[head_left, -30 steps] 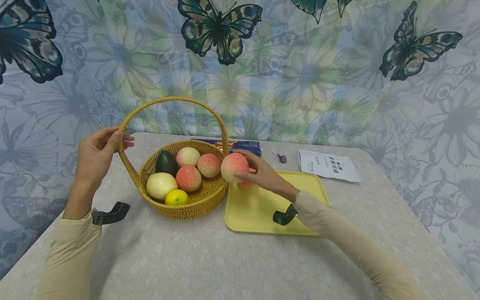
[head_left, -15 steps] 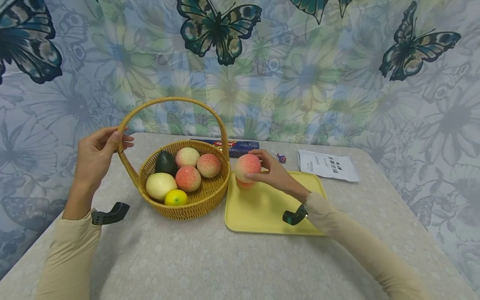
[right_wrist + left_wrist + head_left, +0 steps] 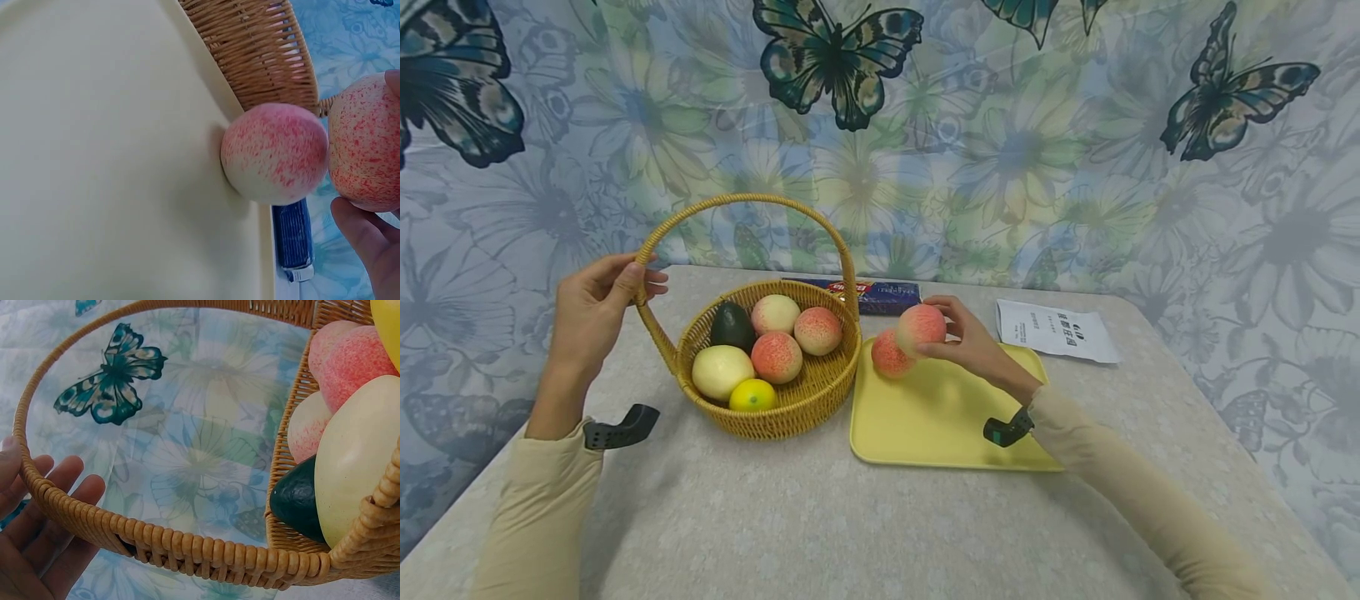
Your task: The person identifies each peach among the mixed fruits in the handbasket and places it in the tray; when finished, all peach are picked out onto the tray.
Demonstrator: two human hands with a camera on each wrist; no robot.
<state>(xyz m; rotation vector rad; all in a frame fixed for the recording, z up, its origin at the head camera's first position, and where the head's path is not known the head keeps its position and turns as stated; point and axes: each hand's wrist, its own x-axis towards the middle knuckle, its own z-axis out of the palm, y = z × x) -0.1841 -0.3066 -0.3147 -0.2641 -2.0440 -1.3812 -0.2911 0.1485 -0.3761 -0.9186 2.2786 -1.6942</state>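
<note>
Holding round red-speckled peach in right hand near far edge of yellow tray, partly screening second peach on tray. Gripping handle of woven basket at left with left hand. Shows blue box and white packet beyond, on pale mottled table; backs onto butterfly-printed cloth.
</note>
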